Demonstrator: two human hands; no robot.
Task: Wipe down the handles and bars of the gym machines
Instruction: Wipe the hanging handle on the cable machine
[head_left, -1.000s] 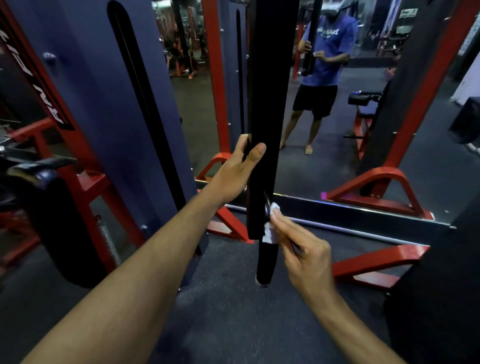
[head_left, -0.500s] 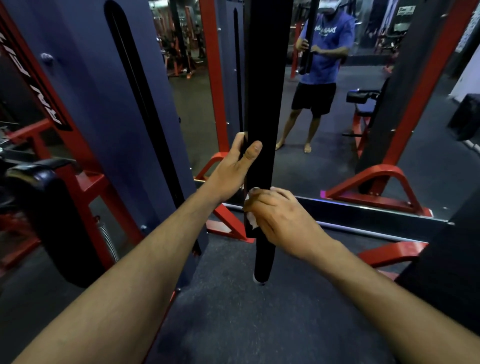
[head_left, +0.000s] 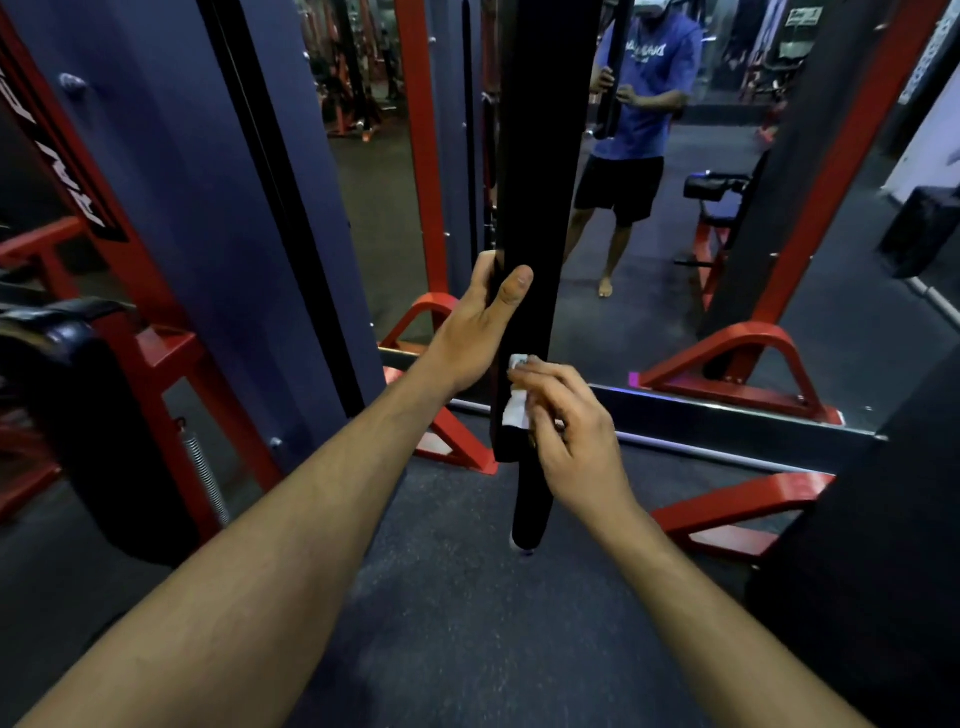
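Black bar (head_left: 530, 156), white wipe (head_left: 517, 408), red frame (head_left: 737, 358), blue panel (head_left: 171, 156).

Black padded bar (head_left: 530, 156): top cut off by the upper edge; its mounting is out of view. Left hand (head_left: 475, 332): fingers wrapped behind the bar, hidden except the thumb. White cloth (head_left: 517, 400): mostly covered by the right hand (head_left: 566, 431), its extent unclear. Mirror (head_left: 649, 312): the reflected person's head is cropped at the top. Lettering on the red frame (head_left: 88, 192) at left is cut off and unreadable.
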